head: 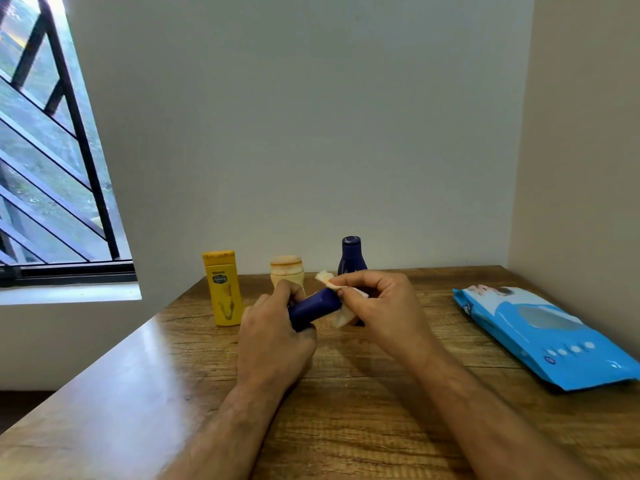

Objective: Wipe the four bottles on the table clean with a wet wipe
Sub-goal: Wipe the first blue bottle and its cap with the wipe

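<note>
My left hand (273, 337) grips a small dark blue bottle (313, 308), tilted almost flat above the wooden table (145, 386). My right hand (381, 306) pinches a white wet wipe (341, 318) wrapped around the bottle's far end. Behind my hands stand a yellow bottle (223, 289) at the left, a short cream bottle (286, 271) partly hidden by my left fingers, and a tall dark blue bottle (351, 258) at the right, its lower part hidden by the wipe and my right hand.
A blue pack of wet wipes (540, 334) lies flat on the table's right side, near the side wall. The back wall is right behind the bottles. A barred window (52, 168) is at the left, beyond the table's left edge.
</note>
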`<action>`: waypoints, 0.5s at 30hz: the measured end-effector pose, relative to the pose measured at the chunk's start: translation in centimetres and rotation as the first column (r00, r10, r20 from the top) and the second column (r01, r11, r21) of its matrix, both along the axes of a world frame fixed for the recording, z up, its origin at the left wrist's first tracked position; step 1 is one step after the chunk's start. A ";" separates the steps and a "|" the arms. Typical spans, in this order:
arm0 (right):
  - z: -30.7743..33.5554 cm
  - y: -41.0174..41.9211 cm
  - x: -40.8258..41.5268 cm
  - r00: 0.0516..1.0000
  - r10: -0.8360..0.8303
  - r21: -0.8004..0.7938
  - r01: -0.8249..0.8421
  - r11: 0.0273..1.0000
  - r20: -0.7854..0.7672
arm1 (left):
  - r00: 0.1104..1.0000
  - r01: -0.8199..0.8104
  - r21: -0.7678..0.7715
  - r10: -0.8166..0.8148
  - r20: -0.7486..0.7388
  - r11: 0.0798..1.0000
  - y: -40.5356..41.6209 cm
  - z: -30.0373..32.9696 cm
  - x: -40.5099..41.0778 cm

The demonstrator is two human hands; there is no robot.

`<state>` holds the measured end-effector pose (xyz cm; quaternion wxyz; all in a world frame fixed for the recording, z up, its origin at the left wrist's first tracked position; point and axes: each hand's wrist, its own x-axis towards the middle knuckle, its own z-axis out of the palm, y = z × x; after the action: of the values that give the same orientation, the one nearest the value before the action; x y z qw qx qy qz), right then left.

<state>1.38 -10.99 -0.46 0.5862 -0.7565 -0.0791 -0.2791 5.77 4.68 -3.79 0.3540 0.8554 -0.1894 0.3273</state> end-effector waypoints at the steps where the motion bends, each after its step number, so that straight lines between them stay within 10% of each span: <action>1: 0.1 0.1 -0.2 1.000 0.028 -0.010 -0.028 1.000 0.015 | 1.000 0.000 -0.014 0.000 -0.004 1.000 0.1 -0.1 0.0; 15: 0.5 0.4 -1.0 0.986 0.153 -0.082 -0.147 0.986 0.074 | 0.992 0.124 -0.148 -0.124 0.011 0.981 0.5 -0.5 0.8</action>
<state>0.34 -10.57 0.04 0.5727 -0.7584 -0.1696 -0.2609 6.54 5.22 -4.34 0.4363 0.8130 -0.2177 0.3184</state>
